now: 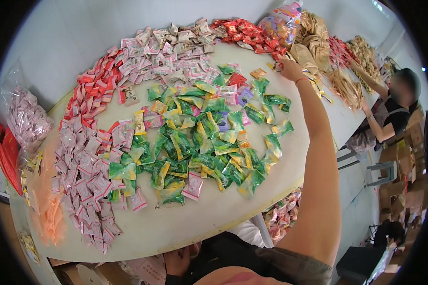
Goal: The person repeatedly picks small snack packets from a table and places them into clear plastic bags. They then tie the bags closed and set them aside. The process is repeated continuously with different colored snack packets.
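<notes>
My right hand (291,71), a red string at its wrist, reaches to the far side of the table (214,224). Its fingertips touch small packets beside the red wrapped packets (240,32); whether they grip one cannot be told. Partly hidden below the near table edge is what appears to be my left hand (178,260); its fingers and any hold are unclear. Green-and-yellow packets (180,144) lie spread mid-table, mixed with a few purple and orange ones. Pink-and-white packets (83,174) are heaped at the left, red-and-pink packets (92,89) behind them.
Tan bags (312,42) and a colourful plastic bag (281,21) stand at the far right. A clear bag of packets (28,114) and orange plastic bags (50,210) lie left. Another person (396,107) works at the right with both hands on the table, near a stool (385,171).
</notes>
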Demonstrator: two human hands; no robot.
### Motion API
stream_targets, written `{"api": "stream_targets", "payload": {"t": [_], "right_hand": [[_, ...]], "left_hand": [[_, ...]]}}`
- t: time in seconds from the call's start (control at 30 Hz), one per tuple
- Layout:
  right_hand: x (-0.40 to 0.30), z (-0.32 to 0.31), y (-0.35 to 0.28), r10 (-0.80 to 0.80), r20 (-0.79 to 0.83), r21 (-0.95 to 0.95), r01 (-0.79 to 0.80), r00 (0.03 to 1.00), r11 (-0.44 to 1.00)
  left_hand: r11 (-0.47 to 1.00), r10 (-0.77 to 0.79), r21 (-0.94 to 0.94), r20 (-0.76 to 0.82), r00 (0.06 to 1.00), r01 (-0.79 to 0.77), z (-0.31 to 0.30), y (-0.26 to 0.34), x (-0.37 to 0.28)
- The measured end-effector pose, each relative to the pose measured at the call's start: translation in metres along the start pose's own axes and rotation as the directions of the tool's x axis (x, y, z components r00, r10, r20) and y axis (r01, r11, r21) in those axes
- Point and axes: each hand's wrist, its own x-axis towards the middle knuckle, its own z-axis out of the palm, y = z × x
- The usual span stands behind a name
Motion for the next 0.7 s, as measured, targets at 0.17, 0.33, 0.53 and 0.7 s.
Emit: {"api": "stream_targets", "payload": {"t": [0.17,0.33,0.53,0.7], "right_hand": [[-0.036,-0.003,0.009,-0.071,-0.111,-0.054,0.065,0.991,0.996],[-0.08,-0.029,-0.022,-0.071,0.002,0.003,0.071,0.998,0.997],[-0.055,-0.013,-0.039,0.096,-0.217,0.471,0.018,0.971,0.882],[0.002,0.009,-0.073,0.199,0.091,0.417,-0.218,0.976,0.882]], "left_hand": [[1.0,0.0,-0.003,0.051,0.999,0.0,-0.014,0.029,-0.006],[0.976,0.095,-0.192,-0.041,0.995,-0.101,-0.023,0.06,-0.013],[0.963,0.18,-0.183,-0.106,0.978,-0.197,-0.026,0.047,-0.026],[0.962,0.21,-0.14,-0.159,0.965,-0.233,-0.04,0.066,-0.034]]}}
